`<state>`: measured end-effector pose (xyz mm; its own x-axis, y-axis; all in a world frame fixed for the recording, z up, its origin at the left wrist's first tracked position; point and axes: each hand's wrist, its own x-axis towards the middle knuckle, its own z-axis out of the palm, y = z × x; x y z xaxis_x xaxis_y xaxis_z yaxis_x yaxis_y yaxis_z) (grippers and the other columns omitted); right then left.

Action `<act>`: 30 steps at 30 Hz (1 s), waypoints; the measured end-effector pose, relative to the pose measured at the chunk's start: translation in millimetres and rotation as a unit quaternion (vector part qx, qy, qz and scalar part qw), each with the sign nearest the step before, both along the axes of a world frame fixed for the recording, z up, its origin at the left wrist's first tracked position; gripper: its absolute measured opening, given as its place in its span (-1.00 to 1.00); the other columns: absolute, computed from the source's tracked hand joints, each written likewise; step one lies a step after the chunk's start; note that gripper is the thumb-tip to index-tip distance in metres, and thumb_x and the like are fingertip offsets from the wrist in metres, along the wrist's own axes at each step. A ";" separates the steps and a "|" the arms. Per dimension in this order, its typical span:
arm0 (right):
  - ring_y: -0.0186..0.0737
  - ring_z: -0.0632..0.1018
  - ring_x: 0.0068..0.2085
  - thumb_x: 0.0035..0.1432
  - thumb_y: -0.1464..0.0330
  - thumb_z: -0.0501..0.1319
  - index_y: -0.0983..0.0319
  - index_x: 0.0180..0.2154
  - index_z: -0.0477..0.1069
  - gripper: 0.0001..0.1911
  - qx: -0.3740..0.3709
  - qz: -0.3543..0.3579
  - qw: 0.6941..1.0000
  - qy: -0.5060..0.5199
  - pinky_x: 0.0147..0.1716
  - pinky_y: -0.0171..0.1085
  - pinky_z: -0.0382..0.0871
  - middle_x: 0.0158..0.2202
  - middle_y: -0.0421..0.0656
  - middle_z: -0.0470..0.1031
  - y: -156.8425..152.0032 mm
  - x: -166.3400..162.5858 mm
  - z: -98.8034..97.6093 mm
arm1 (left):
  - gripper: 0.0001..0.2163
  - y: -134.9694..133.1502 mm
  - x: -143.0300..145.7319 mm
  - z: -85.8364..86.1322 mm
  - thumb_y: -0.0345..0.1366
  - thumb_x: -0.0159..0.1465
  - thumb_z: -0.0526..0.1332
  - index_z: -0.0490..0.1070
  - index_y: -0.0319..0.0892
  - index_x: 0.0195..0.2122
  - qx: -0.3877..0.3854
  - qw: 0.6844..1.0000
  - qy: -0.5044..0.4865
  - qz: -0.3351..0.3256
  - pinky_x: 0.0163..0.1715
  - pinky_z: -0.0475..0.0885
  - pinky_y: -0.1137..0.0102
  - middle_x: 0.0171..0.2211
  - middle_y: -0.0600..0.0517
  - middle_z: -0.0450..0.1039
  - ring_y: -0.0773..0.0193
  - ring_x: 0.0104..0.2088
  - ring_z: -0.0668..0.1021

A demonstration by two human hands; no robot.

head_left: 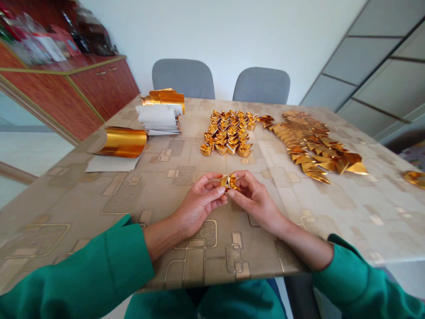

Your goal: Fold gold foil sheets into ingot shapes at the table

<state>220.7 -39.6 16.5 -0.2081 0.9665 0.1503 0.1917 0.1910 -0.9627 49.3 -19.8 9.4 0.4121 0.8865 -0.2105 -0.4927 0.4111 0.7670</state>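
Between my two hands, above the near middle of the table, is a small gold foil paper ingot. My left hand pinches its left end between thumb and fingers. On the other side my right hand grips the right end, its thumb at the near edge and fingers behind. Parts of the ingot are hidden by the fingertips. Beyond my hands, finished-looking gold paper ingots stand in close rows. A spread heap of flat folded gold paper pieces lies to the right.
Back left stands a stack of white-backed gold sheets. Nearer, a curled gold sheet rests on white paper. A patterned cloth covers the table. Two grey chairs stand behind it. One gold piece lies at the far right edge.
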 end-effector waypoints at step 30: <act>-0.35 0.38 -0.50 0.11 0.40 0.10 0.21 -0.35 0.36 -0.92 0.058 -0.086 0.989 -0.108 -0.49 -0.37 0.23 -0.51 -0.26 0.42 -0.1 -1.8 -0.2 | -0.70 -1.0 4.5 -3.3 -0.38 0.04 0.45 0.34 -0.21 -0.29 0.125 0.987 0.095 -0.037 -0.35 0.52 0.47 -0.39 0.10 0.55 0.39 -0.39 0.55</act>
